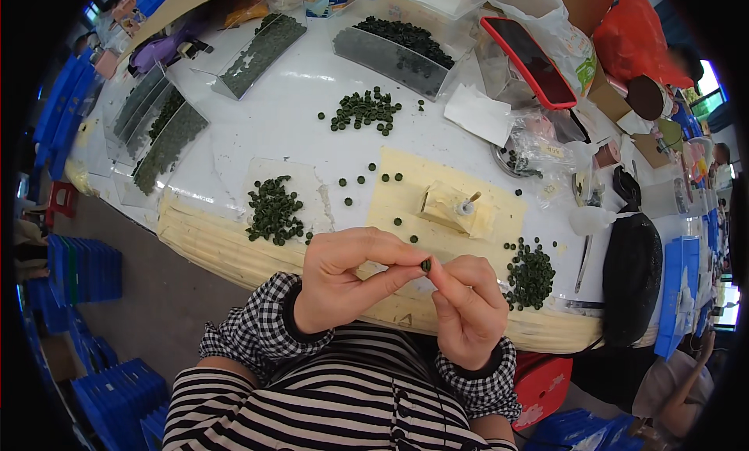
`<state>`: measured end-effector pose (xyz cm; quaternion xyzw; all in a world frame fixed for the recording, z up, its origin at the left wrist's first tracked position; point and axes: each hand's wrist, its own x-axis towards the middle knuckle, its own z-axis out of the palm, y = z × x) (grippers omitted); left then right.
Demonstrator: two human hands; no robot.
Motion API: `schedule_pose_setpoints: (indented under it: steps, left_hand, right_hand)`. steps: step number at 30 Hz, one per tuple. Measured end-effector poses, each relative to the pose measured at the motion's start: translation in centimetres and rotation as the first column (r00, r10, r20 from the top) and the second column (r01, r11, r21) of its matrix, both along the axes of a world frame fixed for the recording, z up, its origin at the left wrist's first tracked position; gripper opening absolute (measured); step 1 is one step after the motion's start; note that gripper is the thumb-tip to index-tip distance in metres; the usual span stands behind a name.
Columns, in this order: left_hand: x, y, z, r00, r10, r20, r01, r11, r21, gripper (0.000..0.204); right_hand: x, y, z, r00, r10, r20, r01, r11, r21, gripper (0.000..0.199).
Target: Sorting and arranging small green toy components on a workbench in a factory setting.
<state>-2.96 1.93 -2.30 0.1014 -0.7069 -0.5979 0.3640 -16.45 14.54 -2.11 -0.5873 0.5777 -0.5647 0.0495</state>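
Holding a single small dark green disc (426, 264) between them, the left hand (343, 283) and the right hand (466, 307) meet just above the near edge of the white surface (289, 115); the left hand's thumb and forefinger are pinched closed on the disc, and the right hand's fingertips are closed against it from the other side, the remaining fingers of both curled in. Judging by how things lie, the work looks to be somewhere in the middle: a heap of the same discs (273, 209) sits to the left of the hands, a second heap (530, 275) lies just right of the right hand, and a third, looser cluster (364, 110) lies farther back near the middle of the surface, with a few stray discs scattered over the pale yellow sheet (437, 193) between them. Which heap is handled and which is waiting cannot be told from this view. On that sheet stands a small yellowish block with a short tool or nozzle (466, 207) set into it, untouched now. Clear trays (160, 127) at the far left and a clear bin (398, 49) at the back hold many more discs, so plenty appears left. A red-cased phone (530, 61) leans at the back right, and a dark oblong case (632, 275) lies at the right.
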Motion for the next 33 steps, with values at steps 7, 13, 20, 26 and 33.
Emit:
schedule_pose_setpoints:
  steps: [7, 13, 20, 26, 33]
  left_hand:
    - [-0.30, 0.11, 0.01, 0.998, 0.053, 0.037, -0.049, 0.995, -0.092, 0.023]
    - [-0.13, 0.15, -0.27, 0.995, 0.100, -0.011, -0.101, 0.991, -0.086, 0.025]
    - [-0.20, 0.29, -0.35, 0.991, 0.122, -0.061, -0.132, 0.970, -0.203, 0.026]
    - [-0.29, 0.23, -0.26, 0.989, 0.113, -0.093, -0.136, 0.943, -0.303, 0.027]
    - [-0.26, 0.20, -0.08, 0.990, 0.107, -0.087, -0.129, 0.938, -0.323, 0.026]
  right_hand:
    - [0.16, -0.17, -0.05, 0.997, -0.052, -0.053, 0.052, 0.999, 0.008, 0.038]
    - [0.15, 0.06, -0.10, 0.996, -0.085, -0.041, 0.085, 0.996, 0.010, 0.038]
    - [0.13, 0.10, -0.12, 0.995, -0.093, -0.038, 0.093, 0.996, 0.000, 0.037]
    - [0.09, -0.01, -0.21, 0.994, -0.104, -0.039, 0.103, 0.994, -0.023, 0.036]
    - [0.07, 0.05, -0.25, 0.993, -0.112, -0.041, 0.111, 0.993, -0.025, 0.037]
